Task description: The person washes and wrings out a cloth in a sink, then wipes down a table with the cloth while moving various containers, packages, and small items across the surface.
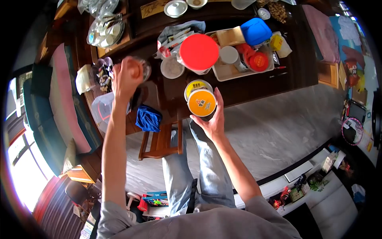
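My left hand (128, 75) is at the left part of the dark table, its fingers curled over a clear round container (146, 69). My right hand (214, 122) grips an orange-lidded tub (201, 102) from its right side, at the table's front edge. Just behind that tub, and touching or overlapping it, is a yellow-topped container (196, 85). Farther back stands a large tub with a red lid (199, 51). Left of it sits a round tub with a whitish lid (172, 67).
A cream tray (238, 73) holds a white-lidded jar, red items and a blue-lidded box (256, 31). A blue cloth (148, 118) lies near the front edge, above a wooden stool (162, 144). A tray of cups (106, 34) stands at the back left.
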The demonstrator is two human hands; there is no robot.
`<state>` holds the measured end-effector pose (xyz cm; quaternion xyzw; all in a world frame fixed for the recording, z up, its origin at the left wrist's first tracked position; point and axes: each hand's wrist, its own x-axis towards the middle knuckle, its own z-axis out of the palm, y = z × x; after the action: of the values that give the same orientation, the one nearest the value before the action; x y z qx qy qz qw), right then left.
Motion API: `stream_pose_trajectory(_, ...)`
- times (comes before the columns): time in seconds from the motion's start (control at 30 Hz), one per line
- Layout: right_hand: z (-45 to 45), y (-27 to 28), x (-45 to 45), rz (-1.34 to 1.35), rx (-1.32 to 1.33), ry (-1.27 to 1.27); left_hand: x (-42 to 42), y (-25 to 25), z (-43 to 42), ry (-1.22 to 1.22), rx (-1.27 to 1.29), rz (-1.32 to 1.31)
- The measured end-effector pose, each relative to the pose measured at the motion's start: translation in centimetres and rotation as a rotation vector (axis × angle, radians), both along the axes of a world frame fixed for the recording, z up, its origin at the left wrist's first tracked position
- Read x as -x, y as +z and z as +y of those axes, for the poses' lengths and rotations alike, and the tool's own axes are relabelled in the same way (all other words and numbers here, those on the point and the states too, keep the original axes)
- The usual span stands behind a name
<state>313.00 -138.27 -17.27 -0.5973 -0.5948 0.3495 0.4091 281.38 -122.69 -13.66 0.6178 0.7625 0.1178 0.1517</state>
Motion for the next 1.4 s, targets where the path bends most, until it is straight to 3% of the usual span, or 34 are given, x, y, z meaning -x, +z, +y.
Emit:
stream_pose_trajectory(0.1,-0.8,1.0,-0.9,0.018,0.045,-0.041,-0.4,5.5,-6.0,-0.043,-0.075,-0.014)
stream_pose_trajectory(0.13,-1.1,1.8,-1.4,0.010,0.037,-0.046,-2.3,8.9,-7.1,0.078,-0.045,-0.027)
stream_pose_trajectory(0.23,-1.7,5.9,-2.7,-0.003,-0.051,-0.029,-4.3,15.1,-12.6,0.149,-0.116,-0.391)
stream_pose_trajectory(0.33,-2.6,10.4,-3.5,0.072,-0.056,0.172,-6.5,20.3,-16.6,-0.111,-0.158,-0.291)
stream_pose_trajectory(0.37,-3.1,12.0,-2.9,0.208,-0.006,0.169,-7.2,22.2,-16.8,-0.267,-0.133,-0.298)
stream_pose_trajectory(0.4,-3.3,13.3,-2.8,0.212,-0.054,0.228,-8.5,23.3,-16.7,-0.375,-0.095,-0.420)
stream_pose_trajectory(0.47,-4.3,15.2,-3.0,0.258,-0.009,0.272,-12.4,26.1,-14.7,-0.566,0.094,-0.423)
stream_pose_trajectory(0.53,-7.6,13.7,-3.4,0.515,0.065,0.171,-15.7,25.7,-14.2,-0.705,0.043,-0.441)
stream_pose_trajectory(0.67,-11.5,12.5,-7.5,0.209,0.356,-0.198,-21.0,21.6,-14.2,-0.849,0.115,-0.562)
stream_pose_trajectory(0.7,-11.8,12.2,-8.4,0.460,0.470,-0.181,-22.0,20.5,-14.3,-0.872,0.134,-0.578)
stream_pose_trajectory(0.77,-12.1,11.5,-9.3,0.712,0.595,-0.163,-24.3,18.4,-14.3,-0.874,0.217,-0.611)
stream_pose_trajectory(0.83,-12.5,9.4,-9.6,1.195,0.519,-0.441,-26.3,14.9,-14.1,-0.880,0.224,-0.636)
stream_pose_trajectory(0.93,-11.4,5.0,-10.3,0.324,0.491,-0.314,-28.5,9.0,-14.9,-0.892,0.183,-0.613)
stream_pose_trajectory(1.0,-9.7,0.6,-10.5,1.207,0.451,-0.669,-28.8,5.8,-15.3,-0.867,0.147,-0.547)
stream_pose_trajectory(1.03,-9.4,-1.4,-10.4,1.214,0.467,-0.659,-28.1,5.5,-14.9,-0.876,0.251,-0.585)
stream_pose_trajectory(1.17,-6.2,-5.5,-8.3,1.463,0.441,-0.779,-25.9,3.0,-14.3,-0.776,0.233,-0.513)
stream_pose_trajectory(1.3,-5.0,-11.0,-7.5,-0.060,0.088,-0.417,-24.0,1.4,-15.9,-0.771,0.153,-0.365)
stream_pose_trajectory(1.4,-3.9,-12.3,-7.7,0.008,0.172,-0.407,-20.0,0.8,-18.8,-0.635,0.248,-0.622)
